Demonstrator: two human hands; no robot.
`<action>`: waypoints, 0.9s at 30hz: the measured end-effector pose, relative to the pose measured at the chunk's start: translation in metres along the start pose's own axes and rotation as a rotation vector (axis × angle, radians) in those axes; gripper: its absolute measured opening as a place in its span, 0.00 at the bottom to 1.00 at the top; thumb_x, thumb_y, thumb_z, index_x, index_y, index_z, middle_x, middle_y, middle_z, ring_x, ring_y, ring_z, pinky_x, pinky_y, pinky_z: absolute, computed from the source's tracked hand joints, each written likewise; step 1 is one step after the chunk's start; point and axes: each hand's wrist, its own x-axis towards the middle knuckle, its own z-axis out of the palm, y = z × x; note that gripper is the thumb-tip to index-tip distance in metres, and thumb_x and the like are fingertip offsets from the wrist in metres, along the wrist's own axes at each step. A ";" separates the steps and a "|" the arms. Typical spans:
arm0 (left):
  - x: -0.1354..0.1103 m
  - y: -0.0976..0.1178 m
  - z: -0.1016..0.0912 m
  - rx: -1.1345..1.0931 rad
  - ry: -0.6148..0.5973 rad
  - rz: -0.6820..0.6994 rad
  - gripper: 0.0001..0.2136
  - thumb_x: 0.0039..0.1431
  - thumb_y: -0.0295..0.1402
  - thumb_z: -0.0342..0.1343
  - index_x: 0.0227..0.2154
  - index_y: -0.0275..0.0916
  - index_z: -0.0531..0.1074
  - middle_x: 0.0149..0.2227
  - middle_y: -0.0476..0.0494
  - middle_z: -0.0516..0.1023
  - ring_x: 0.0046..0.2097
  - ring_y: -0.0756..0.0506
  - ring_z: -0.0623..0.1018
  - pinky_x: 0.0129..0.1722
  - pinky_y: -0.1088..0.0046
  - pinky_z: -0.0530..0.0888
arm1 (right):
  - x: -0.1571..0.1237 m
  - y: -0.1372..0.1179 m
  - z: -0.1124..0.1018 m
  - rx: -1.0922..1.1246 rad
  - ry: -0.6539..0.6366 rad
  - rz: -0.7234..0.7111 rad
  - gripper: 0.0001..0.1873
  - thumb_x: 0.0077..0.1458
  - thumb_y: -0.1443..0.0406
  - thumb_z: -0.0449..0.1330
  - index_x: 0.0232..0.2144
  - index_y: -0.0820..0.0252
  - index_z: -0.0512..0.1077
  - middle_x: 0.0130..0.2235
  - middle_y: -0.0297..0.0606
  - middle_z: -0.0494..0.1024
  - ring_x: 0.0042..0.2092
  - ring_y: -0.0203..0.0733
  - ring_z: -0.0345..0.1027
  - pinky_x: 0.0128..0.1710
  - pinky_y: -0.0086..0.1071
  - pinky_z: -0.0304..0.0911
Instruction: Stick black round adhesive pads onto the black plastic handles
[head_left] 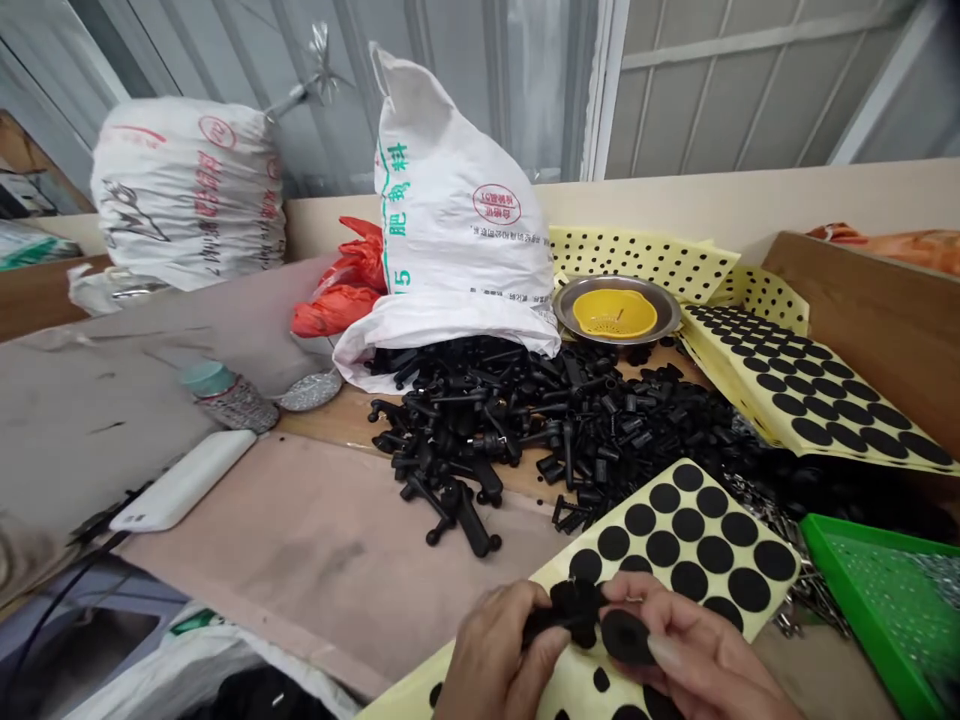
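The left hand (499, 650) is clenched around a black plastic part (574, 612), whose dark, lobed end sticks out toward the right hand (694, 640). The right hand is closed in a pinch on a black round pad (626, 637), its fingers curled over the pad's edge and its thumb lying along the near side. The pad sits right beside the part, and the two hands nearly meet around them, though the exact contact between pad and part is hidden by the fingers.

Both hands are just above a yellow sheet (675, 545) printed with rows of black pads, and the sheet's lower edge runs out of view beneath them. It lies on a wooden counter (337, 560). Further up, a heap of black parts (540, 430) spills from the mouth of a white sack (457, 200) lying slumped against the wall. Two more pad sheets (802, 390) lie to the right of the heap, beside a metal bowl (570, 300) holding a yellow strainer (615, 312). A green tray (877, 620) of small metal bits sits at the right edge. On the left are a red bag (337, 285), a bottle (229, 398), a white power bank (184, 480) and a second sack (187, 190).
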 end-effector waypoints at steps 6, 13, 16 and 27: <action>0.010 0.008 -0.009 0.030 -0.222 -0.175 0.20 0.46 0.26 0.52 0.46 0.45 0.66 0.36 0.48 0.75 0.42 0.42 0.72 0.39 0.71 0.68 | 0.004 0.008 0.004 -0.075 -0.007 0.044 0.11 0.45 0.58 0.64 0.22 0.59 0.70 0.45 0.41 0.69 0.47 0.49 0.63 0.46 0.37 0.58; 0.023 0.015 -0.006 -0.310 -0.372 -0.244 0.20 0.44 0.25 0.52 0.43 0.43 0.68 0.26 0.55 0.70 0.28 0.50 0.69 0.26 0.80 0.67 | 0.004 0.002 0.005 -0.139 -0.013 0.004 0.10 0.47 0.58 0.63 0.22 0.58 0.71 0.42 0.38 0.66 0.45 0.46 0.62 0.44 0.34 0.57; 0.021 0.010 -0.003 -0.393 -0.358 -0.238 0.22 0.45 0.24 0.51 0.46 0.41 0.68 0.28 0.54 0.73 0.27 0.51 0.70 0.26 0.80 0.67 | 0.006 0.000 0.006 -0.122 -0.009 0.023 0.10 0.46 0.59 0.63 0.21 0.58 0.71 0.43 0.38 0.66 0.48 0.48 0.60 0.46 0.34 0.56; 0.015 0.019 -0.007 -0.340 -0.267 -0.117 0.21 0.43 0.21 0.47 0.41 0.43 0.73 0.28 0.55 0.75 0.33 0.49 0.72 0.33 0.79 0.67 | 0.010 0.000 0.013 -0.094 0.015 0.062 0.10 0.44 0.60 0.64 0.20 0.59 0.70 0.41 0.37 0.66 0.43 0.46 0.62 0.43 0.34 0.58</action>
